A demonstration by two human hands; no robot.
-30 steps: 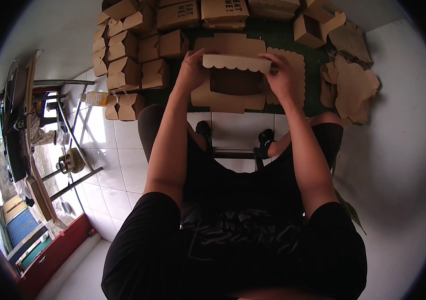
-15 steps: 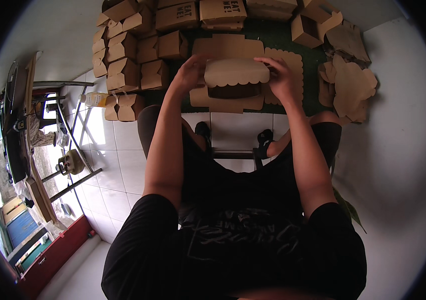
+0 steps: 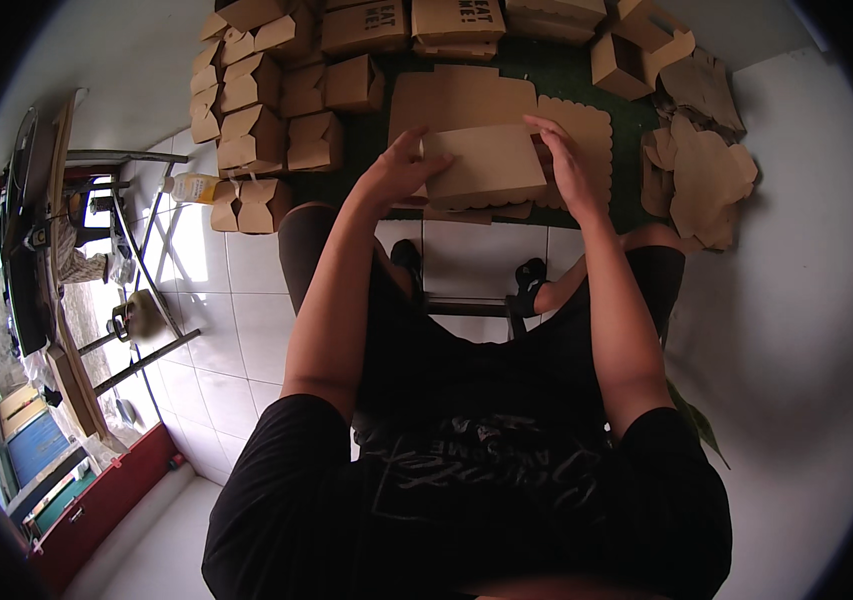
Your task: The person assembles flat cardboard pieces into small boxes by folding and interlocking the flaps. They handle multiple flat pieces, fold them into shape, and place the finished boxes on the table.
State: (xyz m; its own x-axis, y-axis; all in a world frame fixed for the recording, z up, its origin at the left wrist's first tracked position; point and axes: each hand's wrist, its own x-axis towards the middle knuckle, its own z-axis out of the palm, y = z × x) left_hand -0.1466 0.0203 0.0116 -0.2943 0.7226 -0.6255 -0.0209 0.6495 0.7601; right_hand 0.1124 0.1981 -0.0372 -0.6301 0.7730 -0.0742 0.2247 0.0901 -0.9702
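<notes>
Between my hands is a brown cardboard box [image 3: 486, 165], its plain lid panel facing up and a scalloped edge along the near side. My left hand [image 3: 401, 172] grips its left end, thumb on top of the panel. My right hand [image 3: 561, 165] holds the right end, fingers bent along the far right corner; part of that side is hidden. Under and behind the box lie flat cardboard blanks [image 3: 456, 97], with a scalloped-edged one [image 3: 586, 125] sticking out at the right.
Small folded boxes [image 3: 251, 140] are stacked on the left of the green mat [image 3: 371, 150]. Printed boxes [image 3: 456, 20] line the back, near an open box [image 3: 621, 65]. Loose flat cardboard [image 3: 711, 180] lies at the right. A bottle [image 3: 191, 187] lies by the left boxes.
The lid has swung down toward me, so its scalloped edge now sits lower and the dark opening is covered. My left thumb has moved onto the panel.
</notes>
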